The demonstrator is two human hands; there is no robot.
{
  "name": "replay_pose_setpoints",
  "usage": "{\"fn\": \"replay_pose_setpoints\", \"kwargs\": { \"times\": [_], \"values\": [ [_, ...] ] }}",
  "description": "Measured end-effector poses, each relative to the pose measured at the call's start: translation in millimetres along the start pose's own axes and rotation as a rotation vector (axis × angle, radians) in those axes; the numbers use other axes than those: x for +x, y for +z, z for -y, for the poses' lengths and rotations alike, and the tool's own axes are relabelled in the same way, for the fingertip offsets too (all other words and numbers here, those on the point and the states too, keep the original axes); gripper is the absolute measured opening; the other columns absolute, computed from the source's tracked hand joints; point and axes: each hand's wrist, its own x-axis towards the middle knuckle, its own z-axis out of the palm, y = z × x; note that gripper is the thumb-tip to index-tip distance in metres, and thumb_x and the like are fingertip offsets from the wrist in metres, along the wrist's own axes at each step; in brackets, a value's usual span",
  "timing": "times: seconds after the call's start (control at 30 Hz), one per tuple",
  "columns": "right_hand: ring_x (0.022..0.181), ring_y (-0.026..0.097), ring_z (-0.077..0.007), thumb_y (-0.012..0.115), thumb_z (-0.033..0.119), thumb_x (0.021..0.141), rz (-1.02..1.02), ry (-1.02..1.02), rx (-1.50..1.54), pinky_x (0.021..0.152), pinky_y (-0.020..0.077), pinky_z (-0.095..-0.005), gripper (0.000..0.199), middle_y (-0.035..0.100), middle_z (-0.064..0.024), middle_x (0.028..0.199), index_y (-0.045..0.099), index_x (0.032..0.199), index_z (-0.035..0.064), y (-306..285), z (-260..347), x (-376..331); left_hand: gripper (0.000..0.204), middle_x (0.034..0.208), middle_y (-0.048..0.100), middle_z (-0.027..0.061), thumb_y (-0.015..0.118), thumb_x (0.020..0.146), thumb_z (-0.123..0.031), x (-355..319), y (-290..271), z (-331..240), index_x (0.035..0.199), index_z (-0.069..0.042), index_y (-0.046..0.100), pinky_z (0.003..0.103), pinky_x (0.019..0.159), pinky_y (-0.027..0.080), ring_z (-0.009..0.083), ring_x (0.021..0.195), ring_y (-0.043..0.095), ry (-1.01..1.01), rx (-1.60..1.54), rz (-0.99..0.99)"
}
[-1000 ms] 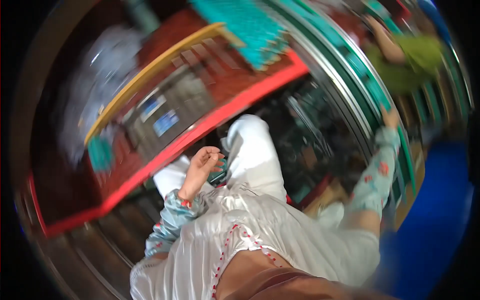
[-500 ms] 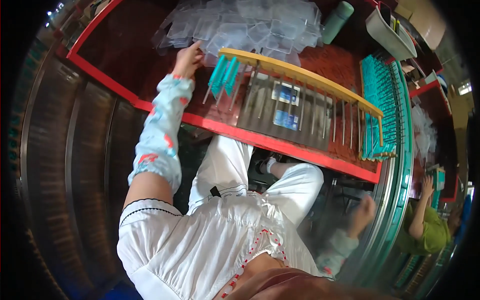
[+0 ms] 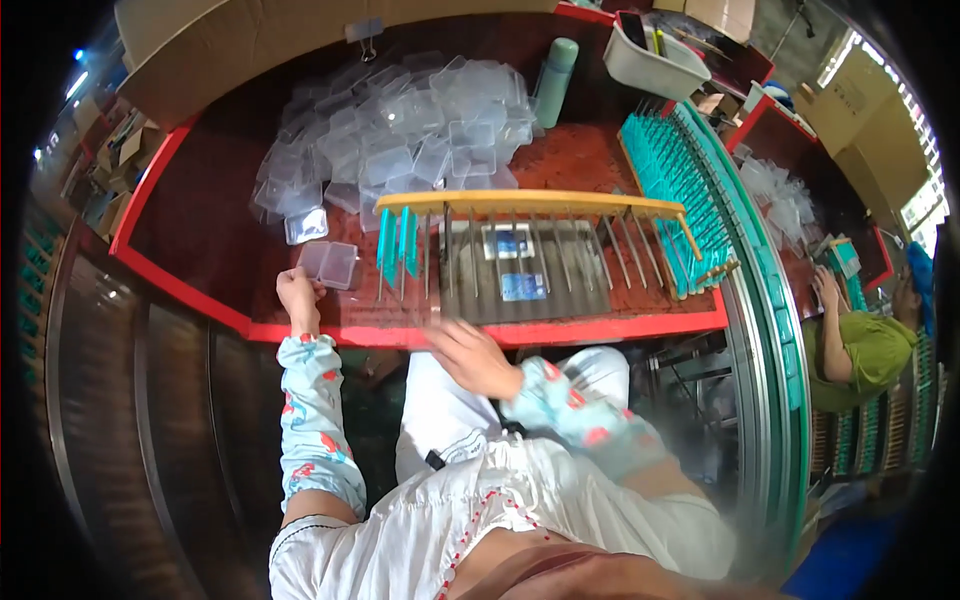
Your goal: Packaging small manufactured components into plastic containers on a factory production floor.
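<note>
Resting at the near edge of the red table (image 3: 200,240), the left hand (image 3: 298,293) lay with curled fingers just beside an open clear case (image 3: 330,264), its two halves flat on the table; whether the fingertips touched the case could not be told, and the hand gripped nothing that showed. The right hand (image 3: 468,356) hung blurred over the same near edge, further right, fingers loosely spread and empty, just below the grey tray (image 3: 512,272). The two hands were well apart. A yellow comb rack (image 3: 530,203) spanned the tray, its thin metal rods reaching down toward the near edge, and a few teal pieces (image 3: 397,243) hung from the rods at its left end, near the case. Two blue-and-white cards (image 3: 515,262) lay on the tray under the rods. Behind the rack, toward the far edge, a heap of clear cases (image 3: 400,130) was piled, with a green bottle (image 3: 553,80) standing upright beside it. A grey bin (image 3: 657,58) sat at the far right corner. Rows of teal pieces (image 3: 672,180) on another rack filled the right edge. Beyond the green conveyor rail (image 3: 765,330), another person in a green shirt (image 3: 860,355) sat at a neighbouring table.
</note>
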Motion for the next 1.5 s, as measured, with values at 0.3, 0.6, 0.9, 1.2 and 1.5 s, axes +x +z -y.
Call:
{"fn": "replay_pose_setpoints", "kwargs": {
  "times": [0.3, 0.6, 0.9, 1.2, 1.5],
  "values": [
    [0.119, 0.047, -0.0388, 0.061, 0.000, 0.073, -0.087, 0.036, 0.198, 0.099, 0.0405, -0.0453, 0.060, 0.046, -0.0213, 0.133, 0.044, 0.130, -0.0031, 71.2, 29.6, 74.4, 0.042, 0.123, 0.055, 0.0049, 0.054, 0.097, -0.031, -158.0, -16.0, -13.0, 0.132, -0.008, 0.047, 0.037, 0.092, 0.045, 0.0188, 0.116, 0.052, -0.166, -0.549, 0.644],
    [0.092, 0.055, -0.0351, 0.072, 0.018, 0.080, -0.737, 0.116, -0.366, 0.082, 0.0447, -0.0436, 0.030, 0.061, -0.0155, 0.101, 0.066, 0.104, 0.0022, 13.7, 8.7, 81.6, 0.050, 0.133, 0.050, 0.0172, 0.059, 0.091, -0.035, -212.6, -45.1, -3.8, 0.132, -0.008, 0.046, 0.063, 0.103, 0.036, 0.0362, 0.126, 0.046, -0.691, -0.914, 0.725],
    [0.094, 0.054, -0.0429, 0.059, 0.006, 0.078, -0.697, 0.118, -0.350, 0.081, 0.0430, -0.0479, 0.039, 0.058, -0.0220, 0.102, 0.057, 0.117, 0.0009, 34.5, -15.7, 102.8, 0.044, 0.129, 0.051, 0.0192, 0.057, 0.093, -0.040, -217.6, -25.7, -17.4, 0.119, -0.005, 0.053, 0.064, 0.102, 0.037, 0.0385, 0.124, 0.047, -0.767, -1.043, 0.695],
    [0.070, 0.066, -0.0357, 0.066, 0.008, 0.071, 0.659, 0.097, -0.565, 0.059, 0.0517, -0.0446, 0.027, 0.065, -0.0190, 0.078, 0.056, 0.096, 0.0027, -60.2, 49.6, 21.9, 0.058, 0.113, 0.060, 0.0103, 0.052, 0.091, -0.057, -253.1, 20.7, -49.0, 0.123, -0.008, 0.052, 0.055, 0.085, 0.054, 0.0299, 0.105, 0.062, -0.846, -0.574, 0.841],
    [0.078, 0.065, -0.0343, 0.073, 0.013, 0.067, 0.608, 0.026, -0.455, 0.064, 0.0521, -0.0429, 0.049, 0.059, -0.0138, 0.095, 0.056, 0.112, 0.0054, -94.7, 82.9, 52.5, 0.062, 0.126, 0.056, 0.0197, 0.055, 0.091, -0.051, -249.7, 15.5, -21.4, 0.128, -0.003, 0.049, 0.062, 0.100, 0.041, 0.0391, 0.119, 0.053, -1.032, -1.043, 0.864]
  ]
}}
